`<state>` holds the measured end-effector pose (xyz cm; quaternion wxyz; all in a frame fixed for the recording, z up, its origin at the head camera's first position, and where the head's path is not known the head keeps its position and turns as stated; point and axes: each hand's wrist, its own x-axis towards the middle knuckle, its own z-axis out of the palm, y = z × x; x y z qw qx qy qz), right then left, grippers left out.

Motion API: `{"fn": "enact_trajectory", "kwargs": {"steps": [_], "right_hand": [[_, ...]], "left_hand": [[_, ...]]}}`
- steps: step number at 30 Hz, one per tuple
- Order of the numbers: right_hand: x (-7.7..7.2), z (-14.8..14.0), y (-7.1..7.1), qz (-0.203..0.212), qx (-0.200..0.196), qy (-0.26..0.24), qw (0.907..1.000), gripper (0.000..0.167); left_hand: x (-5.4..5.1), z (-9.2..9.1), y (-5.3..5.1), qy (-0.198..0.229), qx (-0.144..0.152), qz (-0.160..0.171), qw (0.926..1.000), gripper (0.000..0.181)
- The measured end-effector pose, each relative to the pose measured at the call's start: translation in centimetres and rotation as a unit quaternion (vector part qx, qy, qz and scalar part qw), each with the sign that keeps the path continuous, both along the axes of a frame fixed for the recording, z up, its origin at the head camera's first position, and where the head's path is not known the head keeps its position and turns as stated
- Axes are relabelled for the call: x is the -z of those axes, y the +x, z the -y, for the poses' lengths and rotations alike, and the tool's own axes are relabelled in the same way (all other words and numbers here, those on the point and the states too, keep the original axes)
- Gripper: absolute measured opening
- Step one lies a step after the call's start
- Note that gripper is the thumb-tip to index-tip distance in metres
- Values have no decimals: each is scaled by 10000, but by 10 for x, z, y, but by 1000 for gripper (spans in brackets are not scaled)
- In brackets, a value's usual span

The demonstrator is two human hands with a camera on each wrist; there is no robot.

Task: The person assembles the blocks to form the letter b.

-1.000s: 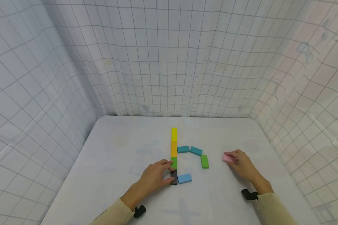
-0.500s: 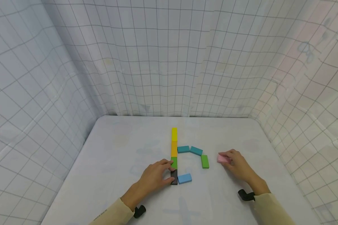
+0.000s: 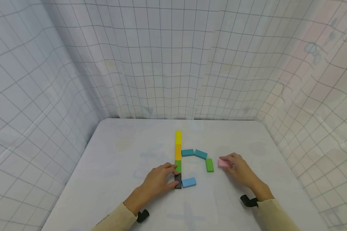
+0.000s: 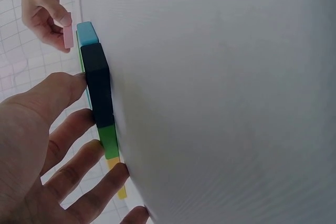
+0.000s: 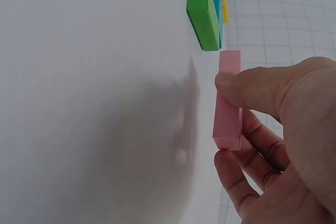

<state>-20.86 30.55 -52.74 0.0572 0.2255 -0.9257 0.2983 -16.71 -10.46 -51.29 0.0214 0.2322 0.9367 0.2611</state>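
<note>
My right hand [image 3: 243,170] pinches a pink block [image 5: 229,111] between thumb and fingers, above the table and to the right of the green block [image 3: 209,165]. Over at the column of blocks, my left hand [image 3: 157,179] rests its thumb on the black block [image 3: 178,181] and its index finger by the green block [image 3: 178,166] above it. The left fingers are spread and relaxed in the left wrist view. Farther up the column lie an orange block [image 3: 178,152] and a yellow block [image 3: 178,137]. A light blue block [image 3: 189,182] sits right of the black one.
Two teal blocks, one level [image 3: 187,152] and one slanted [image 3: 200,154], run from the orange block towards the right green block. The white tabletop [image 3: 118,154] is enclosed by white grid-patterned curtains [image 3: 173,64] at the back and sides.
My right hand has moved left with the pink block, closer to the right green block. The left hand and the laid blocks stay in place.
</note>
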Motion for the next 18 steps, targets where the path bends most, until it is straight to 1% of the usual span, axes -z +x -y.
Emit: {"fn": "enact_trajectory", "kwargs": {"steps": [3, 6, 7, 10, 13, 18], "right_hand": [[-2, 4, 2, -97, -123, -58, 9999, 49], [-5, 8, 4, 19, -74, 6, 10000, 48], [-12, 14, 7, 120, 41, 151, 9998, 49], [-18, 19, 10, 252, 64, 247, 9994, 47], [-21, 25, 12, 293, 17, 302, 9991, 46], [-24, 33, 15, 305, -111, 364, 9988, 48]], "left_hand": [[-1, 0, 1, 8, -14, 18, 10000, 28], [-1, -1, 0, 0, -8, 27, 10000, 28], [-1, -1, 0, 6, -9, 29, 10000, 28], [-1, 0, -1, 19, 5, 22, 10000, 28], [0, 0, -1, 31, 9, 29, 10000, 29], [-1, -1, 0, -13, 2, 6, 10000, 29]]}}
